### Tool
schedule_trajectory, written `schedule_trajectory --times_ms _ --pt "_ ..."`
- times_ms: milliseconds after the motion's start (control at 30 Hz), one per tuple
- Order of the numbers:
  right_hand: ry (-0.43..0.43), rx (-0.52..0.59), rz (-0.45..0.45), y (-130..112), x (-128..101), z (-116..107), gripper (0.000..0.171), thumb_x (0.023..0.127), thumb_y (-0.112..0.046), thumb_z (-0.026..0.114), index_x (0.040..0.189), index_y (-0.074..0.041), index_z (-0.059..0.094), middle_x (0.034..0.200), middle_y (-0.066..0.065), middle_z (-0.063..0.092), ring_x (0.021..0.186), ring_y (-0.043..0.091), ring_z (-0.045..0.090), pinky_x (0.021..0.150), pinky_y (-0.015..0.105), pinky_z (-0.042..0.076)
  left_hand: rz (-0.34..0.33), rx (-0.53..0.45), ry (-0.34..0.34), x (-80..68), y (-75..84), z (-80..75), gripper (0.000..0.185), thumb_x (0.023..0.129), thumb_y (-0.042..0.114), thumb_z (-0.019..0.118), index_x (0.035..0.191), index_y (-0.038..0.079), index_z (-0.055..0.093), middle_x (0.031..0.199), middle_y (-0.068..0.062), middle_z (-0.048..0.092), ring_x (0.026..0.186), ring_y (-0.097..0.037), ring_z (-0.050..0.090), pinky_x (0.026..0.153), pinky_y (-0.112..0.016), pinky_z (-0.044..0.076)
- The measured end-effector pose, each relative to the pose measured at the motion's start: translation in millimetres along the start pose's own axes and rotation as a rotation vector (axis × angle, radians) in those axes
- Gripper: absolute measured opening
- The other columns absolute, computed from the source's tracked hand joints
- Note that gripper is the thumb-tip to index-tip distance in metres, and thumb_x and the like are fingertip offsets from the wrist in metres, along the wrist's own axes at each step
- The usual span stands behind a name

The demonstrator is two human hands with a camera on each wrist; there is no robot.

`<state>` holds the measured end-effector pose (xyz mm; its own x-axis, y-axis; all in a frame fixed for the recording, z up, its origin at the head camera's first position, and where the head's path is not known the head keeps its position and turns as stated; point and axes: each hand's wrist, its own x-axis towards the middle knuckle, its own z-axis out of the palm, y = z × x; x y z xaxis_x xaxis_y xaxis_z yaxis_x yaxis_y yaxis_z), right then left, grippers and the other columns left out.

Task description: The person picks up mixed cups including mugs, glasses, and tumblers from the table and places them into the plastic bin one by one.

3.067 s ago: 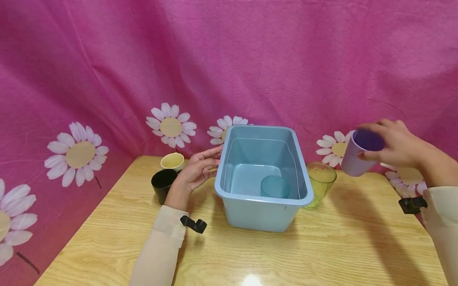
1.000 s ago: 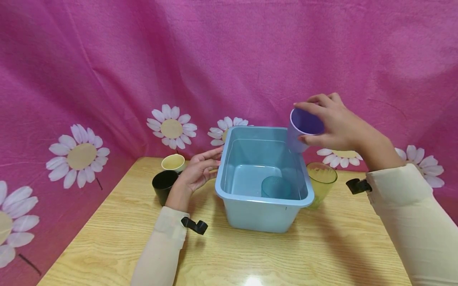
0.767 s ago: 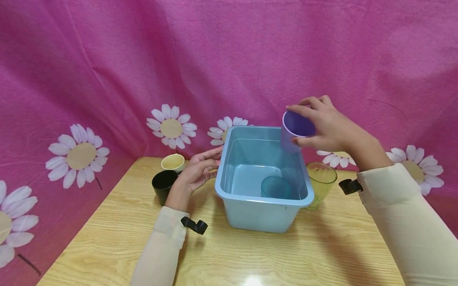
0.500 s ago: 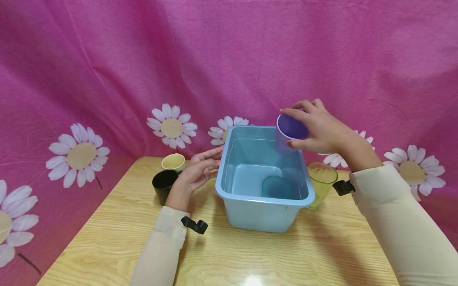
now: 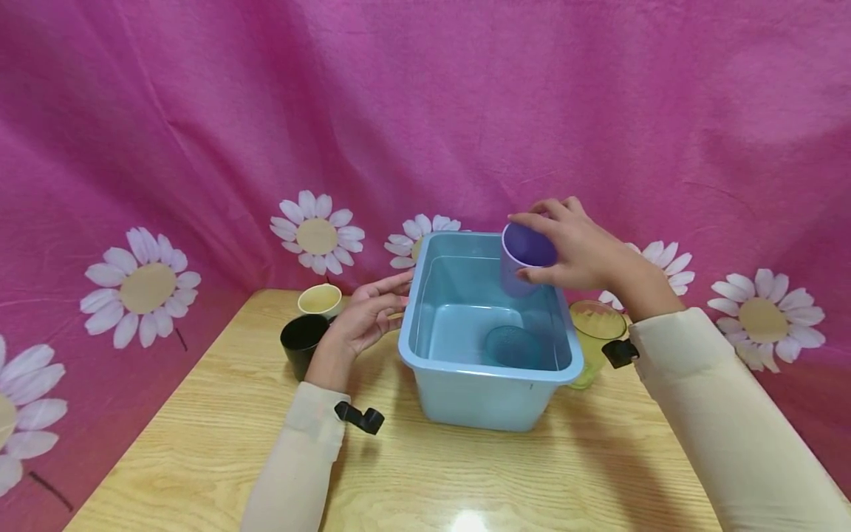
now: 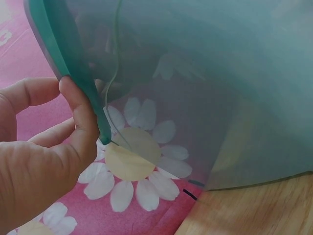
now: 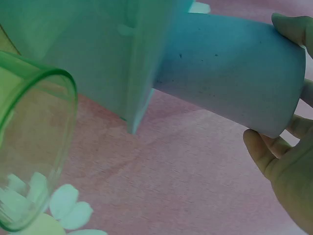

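My right hand point(image 5: 578, 247) carries a purple cup point(image 5: 521, 258) over a blue bin point(image 5: 488, 403); my left hand point(image 5: 368, 318) rests at the bin's left rim.

Head view: I grasp the purple cup by its rim, fingers curled round it, tilted and hanging above the far right part of the bin, its lower half below rim level; a teal cup point(image 5: 513, 346) sits on the bin floor near the front; my left hand lies relaxed, fingers straight, touching the rim, as the left wrist view confirms point(image 6: 85, 122); a black cup point(image 5: 301, 341) and a cream cup point(image 5: 320, 299) stand just left of that hand; a yellow-green cup point(image 5: 594, 332) stands just right of the bin; all rest on a wooden table point(image 5: 425, 473); the right wrist view shows the purple cup point(image 7: 230, 85) beside the bin wall.
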<state>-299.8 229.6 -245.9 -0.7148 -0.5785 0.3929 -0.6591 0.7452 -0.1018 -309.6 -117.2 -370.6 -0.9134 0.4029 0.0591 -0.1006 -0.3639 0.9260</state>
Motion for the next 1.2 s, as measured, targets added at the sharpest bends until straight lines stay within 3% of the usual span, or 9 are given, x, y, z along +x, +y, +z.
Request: schedule_trajectory --times_ms 500,1200 --pt "-0.098 0.024 0.068 7.8 2.7 31.4 0.077 0.081 -0.041 0.081 0.149 -0.018 0.053 0.139 0.015 0.051 0.122 0.033 0.041 0.087 0.052 0.053 -0.002 0.004 -0.016 1.4 -1.1 0.4 0.056 0.097 -0.005 0.054 0.152 0.001 0.046 0.125 -0.011 0.062 0.091 -0.017 0.068 0.081 -0.032 0.059" --pt "-0.247 0.01 0.063 12.7 9.7 60.2 0.077 0.08 -0.04 0.081 0.15 -0.02 0.053 0.141 0.014 0.05 0.125 0.034 0.042 0.093 0.054 0.051 -0.009 -0.006 0.0 -0.3 0.8 -0.6 0.054 0.098 -0.005 0.053 0.152 0.001 0.047 0.122 -0.009 0.063 0.092 -0.018 0.068 0.084 -0.033 0.06"
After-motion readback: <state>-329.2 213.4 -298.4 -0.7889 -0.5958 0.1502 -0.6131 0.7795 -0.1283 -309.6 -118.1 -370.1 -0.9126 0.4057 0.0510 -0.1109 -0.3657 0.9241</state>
